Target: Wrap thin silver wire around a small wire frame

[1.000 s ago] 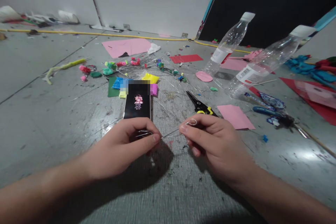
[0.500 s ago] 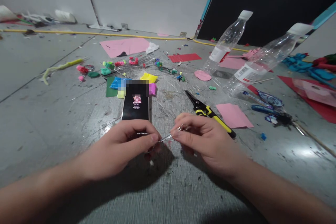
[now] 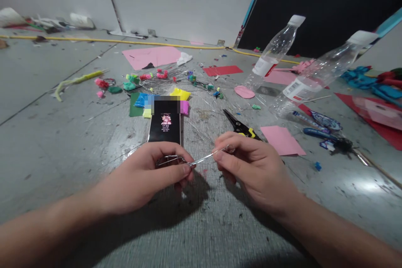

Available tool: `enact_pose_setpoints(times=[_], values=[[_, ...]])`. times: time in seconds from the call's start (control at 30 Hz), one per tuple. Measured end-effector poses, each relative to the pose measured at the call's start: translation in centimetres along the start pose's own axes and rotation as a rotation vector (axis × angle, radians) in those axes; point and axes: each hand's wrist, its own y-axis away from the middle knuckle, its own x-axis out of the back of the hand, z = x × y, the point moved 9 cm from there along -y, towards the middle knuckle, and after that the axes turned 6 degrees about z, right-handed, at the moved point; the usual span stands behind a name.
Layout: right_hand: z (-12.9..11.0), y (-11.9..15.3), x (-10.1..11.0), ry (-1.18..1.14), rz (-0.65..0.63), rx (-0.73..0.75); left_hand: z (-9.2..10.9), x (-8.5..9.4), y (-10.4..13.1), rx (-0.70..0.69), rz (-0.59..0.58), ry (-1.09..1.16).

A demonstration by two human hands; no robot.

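Between my two hands stretches a thin silvery wire (image 3: 203, 159), bent into a small loop at its right end and into a longer loop at its left. My left hand (image 3: 157, 167) pinches it between thumb and forefinger, with the longer loop lying inside the curl of the fingers. Thumb and forefinger of my right hand (image 3: 248, 161) close on the other part, just short of the small loop. Beyond my left hand a phone (image 3: 165, 123) shows 17:42 on a dark screen. Pliers (image 3: 240, 125) with black and yellow handles lie behind my right hand, which partly hides them.
Two clear plastic bottles (image 3: 266, 62) stand on the right, near pink paper (image 3: 282, 140) and red paper (image 3: 222, 70). Behind the phone are coloured packets (image 3: 180, 93), loose wires and bright fuzzy pieces (image 3: 130, 83). A yellow cable (image 3: 141, 42) runs along the wall.
My right hand has shifted slightly right, and more of the wire shows between my hands. Its loops at both ends are now plainer to see. The view has shifted a little.
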Motion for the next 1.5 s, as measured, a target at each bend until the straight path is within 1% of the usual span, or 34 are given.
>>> enact_pose_setpoints(times=[0.17,0.4,0.47,0.53,0.67,0.73,0.87,0.93,1.07,1.13,1.2,1.27,1.37,1.5], values=[[-0.7,-0.4,-0.2,0.082,-0.042,0.047,0.3,-0.1,0.0,-0.045,-0.006,-0.03],[-1.4,-0.7,-0.3,0.238,-0.142,0.105,0.2,0.0,0.2,-0.037,0.009,-0.138],[-0.9,-0.7,-0.4,0.284,-0.182,0.049,0.2,-0.1,0.3,-0.051,0.009,-0.205],[-0.3,-0.6,-0.6,0.309,-0.224,-0.015,0.5,0.0,0.5,-0.105,0.026,-0.302],[0.3,-0.5,-0.9,0.295,-0.287,-0.068,2.3,-0.2,1.0,-0.37,0.078,-0.547],[0.8,-0.5,-1.1,0.244,-0.317,-0.139,2.9,-0.4,1.2,-0.464,0.093,-0.646],[2.2,0.2,-1.5,0.106,-0.367,-0.341,3.2,-0.7,1.2,-0.504,0.089,-0.732],[2.7,0.5,-1.7,0.065,-0.377,-0.418,3.3,-0.8,1.2,-0.521,0.099,-0.753],[3.1,1.0,-1.8,0.013,-0.377,-0.51,3.5,-0.7,1.2,-0.541,0.13,-0.762],[3.2,1.2,-2.0,-0.017,-0.401,-0.537,3.6,-0.7,1.2,-0.552,0.141,-0.755],[3.1,1.4,-2.2,-0.031,-0.428,-0.552,3.7,-0.6,1.3,-0.55,0.149,-0.736],[3.0,1.5,-2.2,-0.021,-0.439,-0.547,3.4,-0.5,1.1,-0.509,0.146,-0.708],[2.8,1.5,-2.2,0.02,-0.441,-0.504,2.4,-0.2,0.7,-0.389,0.122,-0.644],[2.3,1.3,-2.1,0.113,-0.444,-0.408,0.7,0.3,0.2,-0.215,0.073,-0.497]])
